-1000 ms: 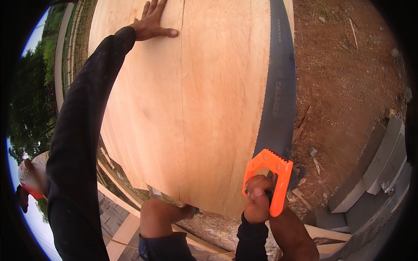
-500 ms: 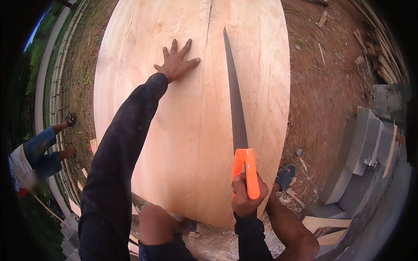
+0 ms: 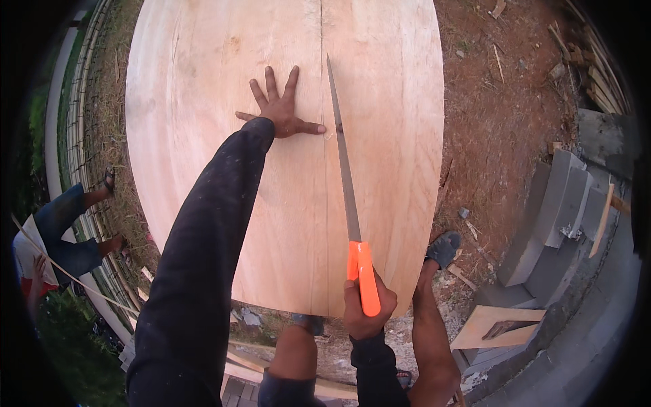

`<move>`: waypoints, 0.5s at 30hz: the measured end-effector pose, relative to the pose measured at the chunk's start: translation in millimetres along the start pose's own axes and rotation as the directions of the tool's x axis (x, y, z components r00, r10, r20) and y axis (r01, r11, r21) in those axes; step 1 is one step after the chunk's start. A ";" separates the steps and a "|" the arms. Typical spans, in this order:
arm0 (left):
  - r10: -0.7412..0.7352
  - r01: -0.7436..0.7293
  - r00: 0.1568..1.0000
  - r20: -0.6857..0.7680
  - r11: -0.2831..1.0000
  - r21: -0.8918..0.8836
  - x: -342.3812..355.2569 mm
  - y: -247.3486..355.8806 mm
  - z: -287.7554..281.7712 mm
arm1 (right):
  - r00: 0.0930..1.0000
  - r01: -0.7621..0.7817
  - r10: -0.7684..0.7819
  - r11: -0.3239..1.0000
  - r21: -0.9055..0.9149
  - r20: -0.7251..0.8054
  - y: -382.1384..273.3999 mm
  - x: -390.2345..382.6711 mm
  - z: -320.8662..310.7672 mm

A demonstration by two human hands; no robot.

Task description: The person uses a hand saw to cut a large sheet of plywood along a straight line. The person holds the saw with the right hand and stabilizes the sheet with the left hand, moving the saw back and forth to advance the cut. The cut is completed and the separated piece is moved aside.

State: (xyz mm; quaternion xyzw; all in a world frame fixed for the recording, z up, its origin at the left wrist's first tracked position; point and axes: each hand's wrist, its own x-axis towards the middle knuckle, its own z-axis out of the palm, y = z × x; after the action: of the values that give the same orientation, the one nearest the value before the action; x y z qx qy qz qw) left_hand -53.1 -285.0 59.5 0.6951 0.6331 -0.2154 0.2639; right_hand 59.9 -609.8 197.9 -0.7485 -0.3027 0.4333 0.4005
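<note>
A large plywood sheet [image 3: 224,176] with a thin dark lengthwise line fills the middle of the view. Spread wide on it, my left hand [image 3: 281,112] is open and lies palm down, its thumb reaching the line. My right hand [image 3: 371,305] is closed around the orange handle of a handsaw [image 3: 347,180] near the sheet's near edge. The blade points away from me, slightly right of the line, with its tip close to it at the far end. Seen almost edge-on, it looks narrow; whether it touches the wood I cannot tell.
Grey blocks [image 3: 536,237] are stacked at the right, by a cut plywood piece [image 3: 468,332]. Reddish soil [image 3: 488,136] with wood scraps borders the sheet. At the far left, another person [image 3: 68,230] holds a long thin stick beside bamboo poles [image 3: 78,129]. My sandalled foot [image 3: 444,249] stands right of the sheet.
The saw has moved left toward the line, and its blade has turned from showing its flat side to nearly edge-on. My left hand has shifted right, its thumb now at the line.
</note>
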 end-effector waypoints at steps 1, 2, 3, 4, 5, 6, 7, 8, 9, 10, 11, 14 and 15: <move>-0.009 0.009 1.000 0.010 1.000 0.015 -1.4 -0.3 -2.3 | 0.999 0.031 -0.030 1.000 -0.006 0.012 -6.8 -0.5 -1.3; -0.021 0.020 1.000 0.021 0.999 0.030 -3.0 -1.0 -3.4 | 0.998 0.061 -0.061 0.998 -0.011 0.025 -14.7 -2.2 -1.7; -0.033 0.032 0.999 0.032 0.999 0.044 -3.9 -2.0 -4.1 | 0.995 0.092 -0.091 0.996 -0.016 0.041 -22.6 -3.4 -2.2; -0.028 0.026 0.999 0.038 0.998 0.052 -1.5 0.9 -4.5 | 0.993 0.109 -0.107 0.993 -0.054 0.045 -31.4 -2.4 -2.9; -0.024 0.021 0.999 0.046 0.998 0.059 0.6 3.4 -4.9 | 0.999 0.045 -0.044 0.997 -0.069 0.017 -40.8 -2.1 -4.3; -0.018 0.015 0.998 0.055 0.998 0.066 3.4 6.3 -5.0 | 1.000 -0.021 0.020 0.996 -0.083 -0.013 -49.0 -2.9 -6.1; -0.011 0.007 0.997 0.070 0.998 0.058 7.3 10.0 -4.6 | 0.996 -0.087 0.083 0.991 -0.097 -0.044 -55.0 -3.2 -7.4; -0.036 0.032 0.996 0.080 0.998 0.057 5.0 4.9 -5.3 | 0.997 -0.080 0.079 0.992 -0.099 -0.022 -58.6 -1.4 -8.2; -0.060 0.055 0.994 0.091 0.997 0.057 2.8 -0.4 -5.7 | 0.997 -0.075 0.075 0.992 -0.100 0.000 -62.2 0.4 -8.9; -0.064 0.059 0.994 0.089 0.997 0.058 2.7 -1.2 -6.1 | 0.998 -0.065 0.067 0.992 -0.111 0.006 -67.9 1.9 -10.3; -0.067 0.062 0.994 0.087 0.996 0.059 2.9 -2.5 -6.7 | 0.995 -0.093 0.096 0.991 -0.099 0.025 -75.4 3.0 -11.5; -0.042 0.035 0.990 0.133 0.998 0.052 4.8 -2.9 -11.2 | 0.984 -0.171 0.175 0.980 -0.106 0.039 -98.5 8.8 -13.2; -0.026 0.018 0.987 0.156 0.999 0.049 6.0 -2.8 -13.2 | 0.980 -0.190 0.195 0.973 -0.129 0.029 -103.4 9.0 -14.0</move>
State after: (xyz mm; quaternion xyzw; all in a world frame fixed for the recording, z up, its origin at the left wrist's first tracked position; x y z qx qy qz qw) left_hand -55.8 -271.9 65.5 0.6751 0.6129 -0.2870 0.2937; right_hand 65.5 -556.0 287.6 -0.7890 -0.2638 0.4653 0.3024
